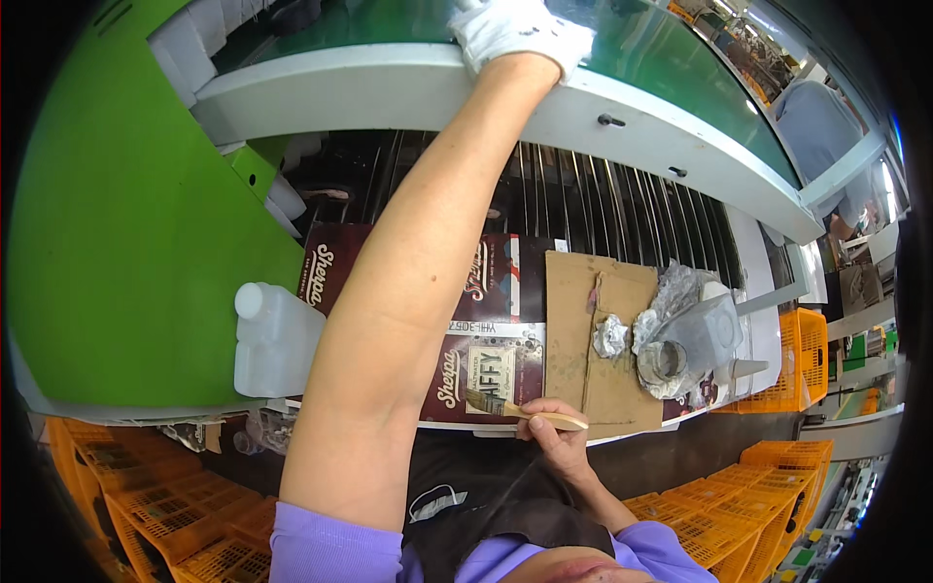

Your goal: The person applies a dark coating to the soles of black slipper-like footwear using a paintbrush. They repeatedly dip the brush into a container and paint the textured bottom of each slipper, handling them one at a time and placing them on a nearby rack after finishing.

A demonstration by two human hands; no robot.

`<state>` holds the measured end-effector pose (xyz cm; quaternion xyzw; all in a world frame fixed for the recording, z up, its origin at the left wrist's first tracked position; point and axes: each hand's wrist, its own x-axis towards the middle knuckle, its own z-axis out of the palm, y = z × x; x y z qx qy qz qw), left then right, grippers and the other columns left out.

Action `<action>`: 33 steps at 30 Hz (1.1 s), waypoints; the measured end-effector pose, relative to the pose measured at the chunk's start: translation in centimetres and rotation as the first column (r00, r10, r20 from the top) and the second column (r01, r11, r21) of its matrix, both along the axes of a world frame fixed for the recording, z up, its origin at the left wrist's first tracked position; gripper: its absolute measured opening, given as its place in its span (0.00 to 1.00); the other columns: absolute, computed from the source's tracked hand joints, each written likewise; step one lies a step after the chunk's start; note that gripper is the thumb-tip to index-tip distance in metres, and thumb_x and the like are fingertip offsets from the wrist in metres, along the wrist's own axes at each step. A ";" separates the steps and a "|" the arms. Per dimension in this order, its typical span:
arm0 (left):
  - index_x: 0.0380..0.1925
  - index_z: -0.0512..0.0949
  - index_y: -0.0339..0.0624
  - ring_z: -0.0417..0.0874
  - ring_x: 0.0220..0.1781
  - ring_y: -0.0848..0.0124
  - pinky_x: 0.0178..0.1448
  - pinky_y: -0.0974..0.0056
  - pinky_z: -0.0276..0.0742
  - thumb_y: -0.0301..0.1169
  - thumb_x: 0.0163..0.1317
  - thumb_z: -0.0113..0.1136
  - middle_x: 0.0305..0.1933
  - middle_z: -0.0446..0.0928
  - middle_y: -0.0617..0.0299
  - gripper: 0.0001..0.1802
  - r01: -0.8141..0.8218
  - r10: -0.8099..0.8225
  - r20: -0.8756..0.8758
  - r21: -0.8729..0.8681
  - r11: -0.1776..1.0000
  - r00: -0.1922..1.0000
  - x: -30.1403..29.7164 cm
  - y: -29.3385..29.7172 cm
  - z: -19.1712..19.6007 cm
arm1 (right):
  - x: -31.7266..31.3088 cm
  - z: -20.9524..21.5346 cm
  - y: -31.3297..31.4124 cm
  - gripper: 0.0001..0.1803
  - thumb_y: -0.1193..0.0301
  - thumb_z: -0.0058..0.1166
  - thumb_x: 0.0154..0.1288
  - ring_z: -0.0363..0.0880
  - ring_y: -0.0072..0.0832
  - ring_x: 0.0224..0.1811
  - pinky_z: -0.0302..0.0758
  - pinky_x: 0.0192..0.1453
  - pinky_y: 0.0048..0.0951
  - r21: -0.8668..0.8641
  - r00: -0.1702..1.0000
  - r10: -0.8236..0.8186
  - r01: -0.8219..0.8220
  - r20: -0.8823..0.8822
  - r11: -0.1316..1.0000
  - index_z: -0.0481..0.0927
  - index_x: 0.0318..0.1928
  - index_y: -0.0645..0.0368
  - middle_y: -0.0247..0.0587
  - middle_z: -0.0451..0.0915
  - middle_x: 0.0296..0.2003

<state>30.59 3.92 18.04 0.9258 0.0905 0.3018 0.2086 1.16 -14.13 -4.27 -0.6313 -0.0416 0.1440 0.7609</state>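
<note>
My left arm reaches far forward across the view, and my left hand [520, 39], in a white glove, is over the pale metal rail [408, 85] at the green conveyor belt [641, 44]. The upper frame edge cuts off its fingers, so their grip is hidden. Close to my body, my bare right hand [554, 437] is closed around the wooden handle of a flat paintbrush [530, 416]. Its dark bristles point left over dark red printed cardboard [457, 379]. Right of the brush lies a brown cardboard sheet [573, 291] with crumpled foil [610, 336] on it.
A translucent jug [277, 340] stands left, beside the green machine panel [136, 223]. On the right are a translucent bottle [714, 325], a round metal tin [669, 361] and crumpled plastic [678, 290]. Dark rollers [622, 194] run under the rail. Orange crates [739, 496] flank me.
</note>
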 end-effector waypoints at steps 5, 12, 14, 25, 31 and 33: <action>0.53 0.71 0.39 0.68 0.62 0.52 0.62 0.51 0.68 0.55 0.54 0.54 0.56 0.71 0.45 0.35 -0.095 0.085 0.169 0.048 0.994 0.982 2.2 0.4 -1.3 | -0.1 0.5 0.2 0.10 0.73 0.53 0.65 0.75 0.16 0.31 0.72 0.36 0.17 -0.048 0.998 0.013 -0.010 0.053 0.999 0.77 0.44 0.65 0.35 0.80 0.29; 0.44 0.74 0.40 0.67 0.60 0.50 0.57 0.48 0.70 0.47 0.53 0.58 0.51 0.72 0.49 0.25 -0.127 0.033 0.332 0.267 0.955 0.943 1.6 0.3 -1.7 | -1.2 0.9 -0.6 0.10 0.70 0.54 0.65 0.74 0.15 0.29 0.72 0.33 0.17 -0.100 0.995 0.041 -0.031 0.092 0.995 0.79 0.44 0.62 0.32 0.79 0.29; 0.45 0.75 0.42 0.66 0.61 0.51 0.55 0.48 0.69 0.45 0.53 0.59 0.50 0.71 0.50 0.23 -0.062 -0.062 0.390 0.297 0.953 0.919 1.4 0.2 -1.6 | -1.6 0.7 -0.8 0.10 0.70 0.54 0.65 0.74 0.14 0.29 0.71 0.33 0.17 -0.061 0.997 0.033 -0.029 0.074 0.998 0.79 0.44 0.61 0.32 0.79 0.29; 0.16 0.77 0.50 0.80 0.24 0.62 0.27 0.58 0.78 0.44 0.58 0.53 0.20 0.76 0.59 0.17 0.064 -0.297 0.451 0.464 0.884 0.841 -0.6 -0.3 -2.2 | -1.0 0.8 -0.4 0.11 0.69 0.54 0.65 0.72 0.13 0.28 0.70 0.33 0.16 0.007 0.996 0.082 -0.082 0.034 0.997 0.79 0.44 0.61 0.30 0.78 0.28; 0.15 0.77 0.50 0.80 0.24 0.62 0.27 0.59 0.78 0.45 0.59 0.53 0.20 0.76 0.59 0.17 0.054 -0.278 0.449 0.449 0.892 0.850 -0.7 -0.5 -2.3 | -0.8 0.3 0.2 0.10 0.71 0.54 0.65 0.73 0.14 0.28 0.71 0.32 0.16 0.007 0.994 0.097 -0.097 0.040 0.995 0.79 0.44 0.62 0.32 0.79 0.29; 0.15 0.78 0.50 0.80 0.25 0.62 0.27 0.59 0.78 0.45 0.58 0.53 0.20 0.76 0.59 0.17 0.049 -0.279 0.457 0.453 0.890 0.844 -0.6 -0.4 -2.3 | -0.7 0.6 0.3 0.08 0.73 0.53 0.65 0.74 0.16 0.28 0.72 0.32 0.16 0.002 0.995 0.100 -0.101 0.024 0.995 0.79 0.43 0.64 0.35 0.79 0.29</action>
